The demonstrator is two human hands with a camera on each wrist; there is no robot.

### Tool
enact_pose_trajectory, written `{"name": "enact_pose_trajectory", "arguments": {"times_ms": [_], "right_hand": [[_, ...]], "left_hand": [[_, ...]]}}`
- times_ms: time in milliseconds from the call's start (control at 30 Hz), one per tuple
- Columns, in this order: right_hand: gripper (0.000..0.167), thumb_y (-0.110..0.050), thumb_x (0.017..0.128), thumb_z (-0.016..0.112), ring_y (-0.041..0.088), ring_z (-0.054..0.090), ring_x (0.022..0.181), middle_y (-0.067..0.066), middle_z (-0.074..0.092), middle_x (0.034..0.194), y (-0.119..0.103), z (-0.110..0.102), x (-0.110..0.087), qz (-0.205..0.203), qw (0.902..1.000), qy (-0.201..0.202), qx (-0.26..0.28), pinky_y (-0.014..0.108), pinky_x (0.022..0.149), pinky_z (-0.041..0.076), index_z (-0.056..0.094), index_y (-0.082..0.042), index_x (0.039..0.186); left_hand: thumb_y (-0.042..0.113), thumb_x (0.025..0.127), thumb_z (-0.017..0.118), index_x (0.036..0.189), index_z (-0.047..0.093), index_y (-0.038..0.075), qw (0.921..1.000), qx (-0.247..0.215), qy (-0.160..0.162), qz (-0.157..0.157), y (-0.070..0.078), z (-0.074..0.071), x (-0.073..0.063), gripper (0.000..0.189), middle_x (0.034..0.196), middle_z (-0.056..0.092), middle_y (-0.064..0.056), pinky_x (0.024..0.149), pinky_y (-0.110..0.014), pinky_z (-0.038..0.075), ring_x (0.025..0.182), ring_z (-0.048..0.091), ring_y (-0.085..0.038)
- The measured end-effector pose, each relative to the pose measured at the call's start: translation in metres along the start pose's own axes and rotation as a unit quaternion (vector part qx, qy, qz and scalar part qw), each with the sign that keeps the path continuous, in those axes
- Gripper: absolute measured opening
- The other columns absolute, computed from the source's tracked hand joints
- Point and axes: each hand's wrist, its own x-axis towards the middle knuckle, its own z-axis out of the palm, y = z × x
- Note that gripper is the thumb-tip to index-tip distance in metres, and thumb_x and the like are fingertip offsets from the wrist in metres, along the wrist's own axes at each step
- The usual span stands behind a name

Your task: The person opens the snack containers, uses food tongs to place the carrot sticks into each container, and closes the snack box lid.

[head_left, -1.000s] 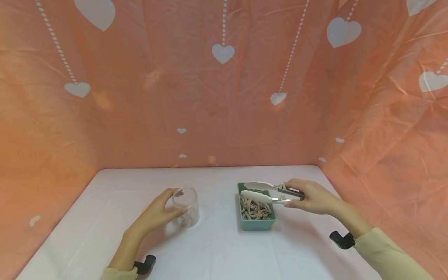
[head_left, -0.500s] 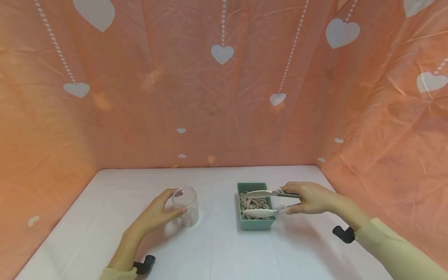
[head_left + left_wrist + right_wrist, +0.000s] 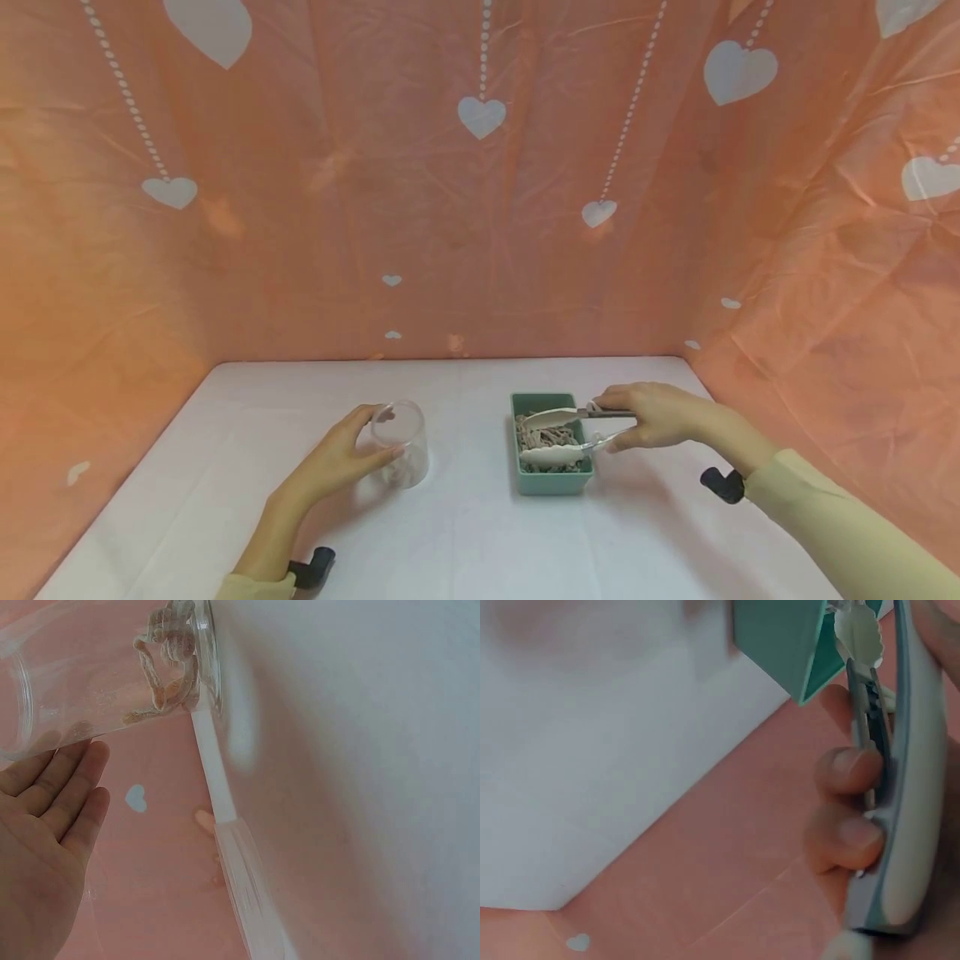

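My left hand holds a clear cylindrical jar upright on the white table, thumb in front and fingers behind. A few brownish dried-looking strips lie in the bottom of the jar in the left wrist view. With my right hand I grip metal tongs with pale scalloped tips. Their arms stand spread, tips over and partly in a green rectangular box. Inside the box is a heap of similar strips, partly hidden by the tongs.
The white table ends at the back against an orange sheet with white hearts, which also rises at both sides. Between the jar and the box lies a stretch of white tabletop. Black straps' ends hang at both wrists.
The tongs have come down toward the strips in the box and their tips have spread wider. My right hand has shifted slightly left. My left hand and the jar stay put.
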Motion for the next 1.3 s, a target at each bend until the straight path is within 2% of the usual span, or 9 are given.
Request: {"name": "enact_pose_trajectory", "arguments": {"times_ms": [167,333,533,733,933,1300], "right_hand": [[0.064,-0.047,0.088,0.080,0.035,0.068,0.116,0.009,0.068,0.128,-0.005,-0.007,0.004,0.005,0.9995,-0.020,-0.024,0.057,0.097,0.055,0.068,-0.005,0.135],[0.062,-0.044,0.088,0.081,0.035,0.067,0.117,0.009,0.068,0.129,-0.008,-0.010,0.008,0.008,0.9988,-0.033,-0.035,0.056,0.098,0.055,0.067,-0.007,0.136],[0.051,-0.038,0.088,0.082,0.027,0.071,0.104,0.002,0.071,0.119,-0.005,-0.007,0.005,-0.018,0.9985,-0.008,-0.050,0.050,0.088,0.059,0.071,-0.011,0.130],[0.047,-0.035,0.088,0.082,0.029,0.072,0.104,0.004,0.072,0.122,-0.004,-0.004,0.002,-0.024,0.9975,0.016,-0.065,0.051,0.084,0.060,0.073,-0.015,0.130],[0.043,-0.035,0.088,0.083,0.017,0.071,0.091,-0.005,0.072,0.116,0.000,0.002,0.000,-0.037,0.9974,0.037,-0.050,0.041,0.075,0.059,0.075,-0.020,0.127],[0.041,-0.034,0.087,0.083,0.012,0.068,0.087,-0.009,0.071,0.110,0.007,0.012,-0.009,-0.051,0.9942,0.084,-0.044,0.039,0.073,0.057,0.075,-0.019,0.124]], "left_hand": [[0.037,0.091,0.080,0.139,0.058,0.005,1.0000,0.007,-0.004,0.001,0.001,0.002,0.001,0.062,0.137,0.063,-0.012,0.113,-0.064,0.041,0.134,0.055,-0.040],[0.037,0.091,0.081,0.138,0.058,0.004,0.9999,0.010,-0.003,0.005,0.001,0.002,0.001,0.061,0.136,0.064,-0.012,0.113,-0.063,0.041,0.134,0.055,-0.039],[0.036,0.091,0.081,0.138,0.059,0.005,0.9999,0.009,-0.004,0.007,0.001,0.002,0.001,0.060,0.135,0.064,-0.011,0.113,-0.063,0.042,0.134,0.055,-0.038],[0.035,0.091,0.081,0.138,0.059,0.003,0.9999,0.008,-0.003,0.008,0.002,0.001,0.001,0.061,0.134,0.065,-0.012,0.113,-0.063,0.042,0.133,0.056,-0.039],[0.036,0.091,0.081,0.138,0.059,0.004,1.0000,0.007,-0.003,0.003,0.002,0.000,0.001,0.061,0.134,0.065,-0.012,0.113,-0.064,0.041,0.134,0.055,-0.040],[0.038,0.091,0.081,0.137,0.058,0.005,1.0000,0.007,-0.007,-0.001,0.001,-0.003,0.000,0.061,0.136,0.064,-0.012,0.112,-0.065,0.041,0.135,0.054,-0.040]]}}
